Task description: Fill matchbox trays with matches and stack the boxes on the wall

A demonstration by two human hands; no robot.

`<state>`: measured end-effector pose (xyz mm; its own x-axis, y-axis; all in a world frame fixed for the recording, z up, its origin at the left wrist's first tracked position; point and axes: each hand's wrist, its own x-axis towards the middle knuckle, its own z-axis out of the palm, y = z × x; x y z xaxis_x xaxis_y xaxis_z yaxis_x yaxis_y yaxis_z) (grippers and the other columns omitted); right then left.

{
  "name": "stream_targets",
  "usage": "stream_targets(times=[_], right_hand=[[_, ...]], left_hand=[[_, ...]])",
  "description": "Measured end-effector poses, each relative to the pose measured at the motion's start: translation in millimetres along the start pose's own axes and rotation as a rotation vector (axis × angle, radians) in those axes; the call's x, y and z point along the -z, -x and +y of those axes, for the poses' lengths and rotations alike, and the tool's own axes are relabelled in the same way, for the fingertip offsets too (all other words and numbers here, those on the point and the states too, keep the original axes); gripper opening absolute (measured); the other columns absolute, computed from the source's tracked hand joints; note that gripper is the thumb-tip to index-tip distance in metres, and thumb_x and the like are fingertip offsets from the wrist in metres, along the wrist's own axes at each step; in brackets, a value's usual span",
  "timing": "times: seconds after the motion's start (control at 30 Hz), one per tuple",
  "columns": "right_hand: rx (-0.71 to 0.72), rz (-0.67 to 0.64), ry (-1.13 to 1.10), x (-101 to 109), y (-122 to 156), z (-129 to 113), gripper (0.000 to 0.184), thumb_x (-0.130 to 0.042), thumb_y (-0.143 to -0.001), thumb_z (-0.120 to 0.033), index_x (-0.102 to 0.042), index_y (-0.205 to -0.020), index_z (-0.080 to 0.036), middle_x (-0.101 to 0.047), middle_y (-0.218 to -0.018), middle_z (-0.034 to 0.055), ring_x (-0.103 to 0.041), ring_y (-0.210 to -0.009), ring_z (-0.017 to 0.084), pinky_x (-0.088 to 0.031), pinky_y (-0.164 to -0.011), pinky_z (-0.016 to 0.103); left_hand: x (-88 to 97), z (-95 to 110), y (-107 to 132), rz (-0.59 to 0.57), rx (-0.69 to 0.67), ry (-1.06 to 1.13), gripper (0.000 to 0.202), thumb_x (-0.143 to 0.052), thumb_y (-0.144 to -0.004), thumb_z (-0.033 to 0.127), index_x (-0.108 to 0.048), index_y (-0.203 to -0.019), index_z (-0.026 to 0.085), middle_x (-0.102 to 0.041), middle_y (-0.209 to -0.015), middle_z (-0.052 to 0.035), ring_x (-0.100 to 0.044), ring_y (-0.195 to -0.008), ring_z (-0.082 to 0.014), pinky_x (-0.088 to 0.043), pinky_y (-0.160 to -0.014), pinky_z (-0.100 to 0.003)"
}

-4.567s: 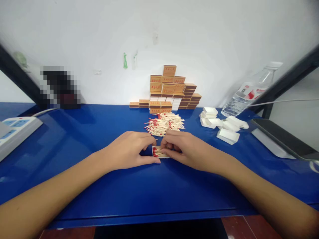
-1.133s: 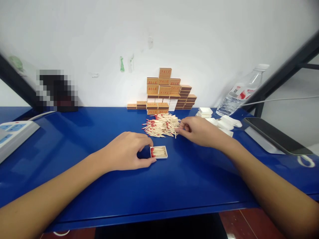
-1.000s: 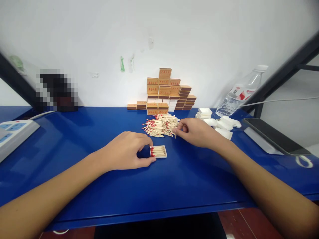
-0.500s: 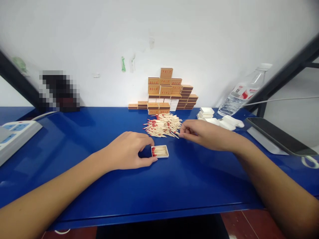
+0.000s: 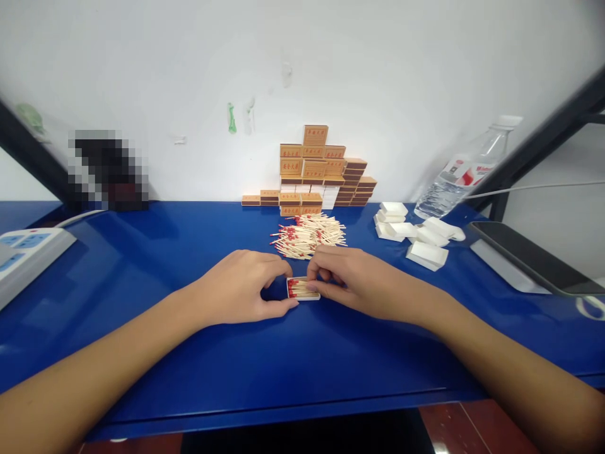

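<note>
A small white matchbox tray (image 5: pixel 299 289) holding red-tipped matches lies on the blue table (image 5: pixel 283 353). My left hand (image 5: pixel 241 287) curls round its left end, thumb and forefinger pinching the tray's sides. My right hand (image 5: pixel 352 280) rests over the tray's right end with fingers pinched together on matches at the tray; how many it holds is hidden. Just behind both hands lies a loose pile of matches (image 5: pixel 309 234).
A stack of orange matchboxes (image 5: pixel 314 173) stands against the wall. Several empty white trays (image 5: pixel 416 233) lie at the right, next to a water bottle (image 5: pixel 466 173) and a phone (image 5: pixel 534 258). A power strip (image 5: pixel 28 249) sits at the left edge.
My right hand has come back from the loose pile of matches to the tray's right end. My left hand has stayed on the tray.
</note>
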<state>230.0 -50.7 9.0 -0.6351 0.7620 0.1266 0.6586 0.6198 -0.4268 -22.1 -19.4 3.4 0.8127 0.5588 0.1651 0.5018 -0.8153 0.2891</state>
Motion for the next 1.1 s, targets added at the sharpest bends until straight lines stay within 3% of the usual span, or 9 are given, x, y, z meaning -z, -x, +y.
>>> stream_targets(times=[0.2,0.33,0.47,0.57,0.63,0.9,1.1], right_hand=[[0.019,0.016,-0.002,-7.3,-1.4,-3.0,0.009,-0.063,-0.103,-0.025,-0.065,-0.096,-0.019,-0.065,-0.092,0.0016,-0.055,-0.076,0.014,-0.038,-0.068,0.027],[0.025,0.082,0.044,1.9,-1.5,2.3,0.013,-0.061,-0.103,-0.028,-0.066,-0.094,-0.02,-0.063,-0.083,0.0008,-0.054,-0.074,0.015,-0.037,-0.067,0.028],[-0.154,0.166,0.261,21.5,2.6,24.1,0.023,-0.058,-0.102,-0.032,-0.064,-0.084,-0.019,-0.063,-0.079,0.0032,-0.052,-0.069,0.016,-0.033,-0.064,0.031],[-0.316,0.085,0.366,28.5,4.6,40.7,0.024,-0.061,-0.098,-0.035,-0.065,-0.081,-0.019,-0.066,-0.079,0.0052,-0.053,-0.068,0.018,-0.033,-0.063,0.032],[-0.342,0.04,0.337,26.5,4.2,46.8,0.023,-0.064,-0.096,-0.038,-0.066,-0.083,-0.02,-0.067,-0.081,0.0054,-0.054,-0.069,0.018,-0.034,-0.063,0.032],[-0.29,-0.017,0.192,15.2,4.1,51.8,0.019,-0.055,-0.1,-0.03,-0.06,-0.085,-0.02,-0.066,-0.082,0.0053,-0.054,-0.07,0.018,-0.035,-0.064,0.032],[-0.155,0.169,0.074,17.7,3.1,29.9,0.024,-0.052,-0.105,-0.039,-0.057,-0.09,-0.021,-0.063,-0.084,0.0037,-0.054,-0.074,0.018,-0.037,-0.067,0.031]], left_hand=[[0.0,-0.4,-0.2,0.002,-0.004,-0.007,0.027,-0.069,-0.092,0.044,-0.072,-0.094,0.017,-0.062,-0.075,0.0028,-0.051,-0.059,-0.011,-0.034,-0.057,-0.027],[0.5,-0.3,-0.7,0.008,-0.015,-0.01,0.025,-0.069,-0.093,0.043,-0.072,-0.096,0.018,-0.062,-0.074,0.0029,-0.051,-0.059,-0.0112,-0.034,-0.058,-0.027],[1.1,0.4,-0.1,0.016,-0.022,-0.014,0.024,-0.07,-0.092,0.042,-0.072,-0.098,0.019,-0.062,-0.075,0.0029,-0.053,-0.06,-0.0114,-0.035,-0.058,-0.027],[0.8,0.9,0.1,0.048,-0.029,-0.009,0.026,-0.069,-0.093,0.043,-0.072,-0.1,0.019,-0.062,-0.075,0.0028,-0.053,-0.061,-0.0116,-0.035,-0.059,-0.027],[0.2,1.0,0.1,0.045,-0.028,-0.008,0.026,-0.069,-0.094,0.044,-0.072,-0.1,0.019,-0.062,-0.075,0.0027,-0.053,-0.061,-0.0116,-0.035,-0.059,-0.027],[-2.1,0.6,-0.5,0.053,0.008,0.026,0.027,-0.07,-0.092,0.044,-0.074,-0.101,0.019,-0.06,-0.071,0.0036,-0.053,-0.06,-0.0117,-0.036,-0.058,-0.027],[-4.7,1.8,-2.2,0.031,0.036,0.058,0.027,-0.069,-0.092,0.045,-0.074,-0.1,0.019,-0.059,-0.069,0.0036,-0.051,-0.058,-0.0115,-0.036,-0.058,-0.027]])
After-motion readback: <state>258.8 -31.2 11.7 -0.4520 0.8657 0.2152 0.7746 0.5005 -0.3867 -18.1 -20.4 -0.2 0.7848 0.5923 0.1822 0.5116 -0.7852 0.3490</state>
